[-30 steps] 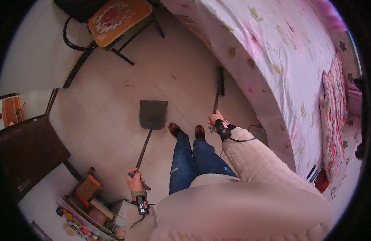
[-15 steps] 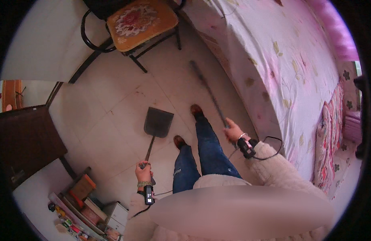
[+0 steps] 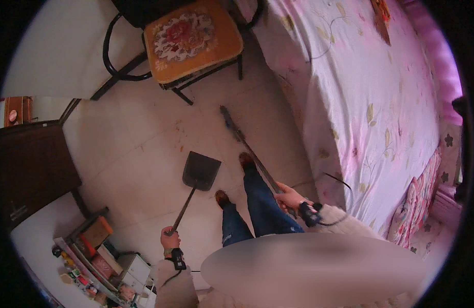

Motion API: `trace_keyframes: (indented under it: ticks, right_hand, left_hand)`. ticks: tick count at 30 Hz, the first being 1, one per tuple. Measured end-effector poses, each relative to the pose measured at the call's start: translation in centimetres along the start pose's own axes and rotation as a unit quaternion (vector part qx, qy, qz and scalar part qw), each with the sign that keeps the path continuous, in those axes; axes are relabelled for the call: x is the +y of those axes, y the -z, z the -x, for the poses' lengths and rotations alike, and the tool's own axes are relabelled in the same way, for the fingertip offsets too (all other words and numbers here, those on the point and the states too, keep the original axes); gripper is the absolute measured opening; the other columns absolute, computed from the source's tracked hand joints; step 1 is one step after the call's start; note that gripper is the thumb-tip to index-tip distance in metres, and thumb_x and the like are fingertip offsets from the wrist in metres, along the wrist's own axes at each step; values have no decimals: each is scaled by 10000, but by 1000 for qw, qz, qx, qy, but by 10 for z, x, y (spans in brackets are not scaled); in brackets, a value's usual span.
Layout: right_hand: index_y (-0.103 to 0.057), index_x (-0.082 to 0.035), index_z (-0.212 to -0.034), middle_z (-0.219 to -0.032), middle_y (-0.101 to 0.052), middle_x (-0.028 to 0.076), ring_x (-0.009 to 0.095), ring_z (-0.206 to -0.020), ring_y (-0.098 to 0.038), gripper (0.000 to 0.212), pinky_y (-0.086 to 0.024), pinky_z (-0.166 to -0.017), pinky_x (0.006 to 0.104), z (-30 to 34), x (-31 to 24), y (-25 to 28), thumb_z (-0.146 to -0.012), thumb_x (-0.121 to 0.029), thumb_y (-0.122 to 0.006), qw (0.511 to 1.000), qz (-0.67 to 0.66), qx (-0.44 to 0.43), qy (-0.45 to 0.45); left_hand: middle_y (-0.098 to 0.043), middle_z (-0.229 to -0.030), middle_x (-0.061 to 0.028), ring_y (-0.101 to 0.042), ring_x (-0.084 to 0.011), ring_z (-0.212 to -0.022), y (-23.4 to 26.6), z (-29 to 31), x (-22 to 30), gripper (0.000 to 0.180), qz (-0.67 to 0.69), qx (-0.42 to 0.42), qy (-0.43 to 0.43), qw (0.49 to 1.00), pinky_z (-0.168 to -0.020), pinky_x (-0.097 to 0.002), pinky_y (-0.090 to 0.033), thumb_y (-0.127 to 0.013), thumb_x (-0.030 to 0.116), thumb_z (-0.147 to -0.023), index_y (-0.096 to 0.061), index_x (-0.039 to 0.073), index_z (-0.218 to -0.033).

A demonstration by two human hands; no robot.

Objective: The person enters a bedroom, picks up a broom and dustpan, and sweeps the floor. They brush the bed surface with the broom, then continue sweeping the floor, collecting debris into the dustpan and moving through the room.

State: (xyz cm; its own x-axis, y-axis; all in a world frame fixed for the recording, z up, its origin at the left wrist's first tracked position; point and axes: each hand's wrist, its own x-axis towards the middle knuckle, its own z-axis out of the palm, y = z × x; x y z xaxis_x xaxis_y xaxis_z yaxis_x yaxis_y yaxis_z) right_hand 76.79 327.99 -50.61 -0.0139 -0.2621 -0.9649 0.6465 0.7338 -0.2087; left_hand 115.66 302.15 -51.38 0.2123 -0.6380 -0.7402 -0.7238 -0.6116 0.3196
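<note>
My left hand (image 3: pixel 170 238) is closed round the handle of a dark dustpan (image 3: pixel 201 171), whose flat pan is held over the tiled floor in front of my feet. On the right, my right hand (image 3: pixel 290 197) grips the handle of a broom (image 3: pixel 240 136). Its narrow dark head, seen edge-on, points away toward the chair, with some pale fluff on it. Small crumbs of dirt (image 3: pixel 180 127) lie on the floor between the dustpan and the chair. Whether the pan or the broom head touches the floor, I cannot tell.
A chair (image 3: pixel 196 41) with a flowered orange seat stands ahead. Along the right runs a bed (image 3: pixel 345 102) with a floral sheet. To the left are a dark brown door (image 3: pixel 36 169) and a shelf (image 3: pixel 88 262) of small items. My shoes (image 3: pixel 222 198) stand between the tools.
The broom head has swung to the left and nearer to me. My right hand has come nearer and slightly left. My left hand has moved lower and left, tilting the dustpan handle more.
</note>
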Motion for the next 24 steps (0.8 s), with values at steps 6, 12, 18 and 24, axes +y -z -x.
trace_keyframes:
  ticks: [6, 12, 18, 24]
  right_hand:
    - [-189, -120, -1386, -579, -445, 43, 120, -431, -433, 610, -371, -378, 265, 31, -83, 19, -854, -78, -485, 990, -19, 132, 48]
    - [-301, -82, -1295, -540, -433, 50, 171, -413, -454, 481, -380, -369, 327, -127, -218, 83, -846, -123, -466, 935, 127, 183, 277]
    - [-347, -104, -1290, -831, -585, 166, 306, -786, -577, 483, -474, -707, 369, -293, -357, 139, -822, -120, -464, 721, 536, 306, 315]
    - [-308, -152, -1321, -887, -589, 180, 321, -805, -577, 495, -465, -717, 377, -303, -319, 155, -846, -143, -449, 650, 618, 344, 277]
  left_hand:
    - [-518, -596, -44, -462, -120, -424, -1, 2, -3, 184, -10, 20, 2, 1000, -354, -250, -375, -531, -20, -733, -523, 83, -885]
    - [-535, -615, -43, -473, -114, -426, -3, 3, -1, 184, -5, 21, -40, 999, -376, -247, -385, -529, -22, -740, -548, 66, -901]
    - [-544, -637, -43, -484, -110, -450, -2, 13, 5, 206, 6, 34, -24, 999, -401, -236, -404, -529, -21, -739, -552, 68, -924]
    - [-528, -674, -32, -472, -90, -496, -3, 15, 11, 251, 27, 23, 2, 999, -412, -214, -395, -516, -49, -719, -551, 65, -940]
